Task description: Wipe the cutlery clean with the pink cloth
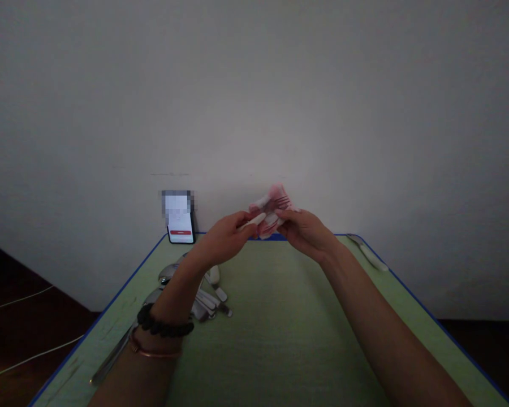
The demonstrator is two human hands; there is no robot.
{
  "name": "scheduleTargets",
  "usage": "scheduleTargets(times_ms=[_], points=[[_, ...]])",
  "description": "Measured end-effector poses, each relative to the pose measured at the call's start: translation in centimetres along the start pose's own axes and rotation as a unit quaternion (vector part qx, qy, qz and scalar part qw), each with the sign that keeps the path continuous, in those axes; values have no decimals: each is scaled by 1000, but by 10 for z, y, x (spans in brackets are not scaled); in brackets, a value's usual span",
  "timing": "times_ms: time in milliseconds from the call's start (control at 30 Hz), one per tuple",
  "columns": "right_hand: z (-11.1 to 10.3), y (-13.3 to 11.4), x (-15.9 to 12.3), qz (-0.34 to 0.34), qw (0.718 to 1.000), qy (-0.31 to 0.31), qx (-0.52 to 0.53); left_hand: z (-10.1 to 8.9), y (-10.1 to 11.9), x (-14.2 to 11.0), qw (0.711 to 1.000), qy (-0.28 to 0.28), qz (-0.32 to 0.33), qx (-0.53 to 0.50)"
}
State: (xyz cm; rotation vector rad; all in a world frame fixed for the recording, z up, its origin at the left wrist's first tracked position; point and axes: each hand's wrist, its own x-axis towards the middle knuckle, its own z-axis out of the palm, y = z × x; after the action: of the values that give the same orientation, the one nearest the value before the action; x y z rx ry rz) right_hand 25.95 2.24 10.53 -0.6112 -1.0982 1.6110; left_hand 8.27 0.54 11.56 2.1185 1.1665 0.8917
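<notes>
Crumpled pink-and-white cloth (279,195) in the middle of the frame, at both hands' fingertips, left hand (229,234) pinching a white handle (257,221), right hand (306,230) squeezing the cloth's edge.

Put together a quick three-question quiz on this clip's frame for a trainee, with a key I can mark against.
1. Multiple choice: which of these is between the left hand and the right hand?
A) a cup
B) a pink-and-white cloth
C) a ball
2. True or false: the phone is lit up.
3. Short answer: what lies by the right edge of the table, near its far corner?

Key:
1. B
2. True
3. A white-handled utensil
</notes>
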Motion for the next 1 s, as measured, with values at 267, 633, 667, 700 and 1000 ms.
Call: scheduleTargets(times_ms=[267, 633, 667, 700, 1000], points=[[1, -11, -5, 16, 999, -1, 40, 0, -6, 1, 998, -8, -51, 38], [-7, -3, -6, -42, 998, -43, -11, 7, -1, 0, 999, -30, -25, -2], [-6, 0, -4, -39, 999, -31, -15, 9, 1, 0, 999, -27, -13, 11], [-4, 3, -3, -38, 999, -16, -21, 11, 4, 0, 999, -27, 0, 26], [-9, 14, 8, -91, 987, 102, -83, 25, 14, -1, 996, -25, 8, 83]])
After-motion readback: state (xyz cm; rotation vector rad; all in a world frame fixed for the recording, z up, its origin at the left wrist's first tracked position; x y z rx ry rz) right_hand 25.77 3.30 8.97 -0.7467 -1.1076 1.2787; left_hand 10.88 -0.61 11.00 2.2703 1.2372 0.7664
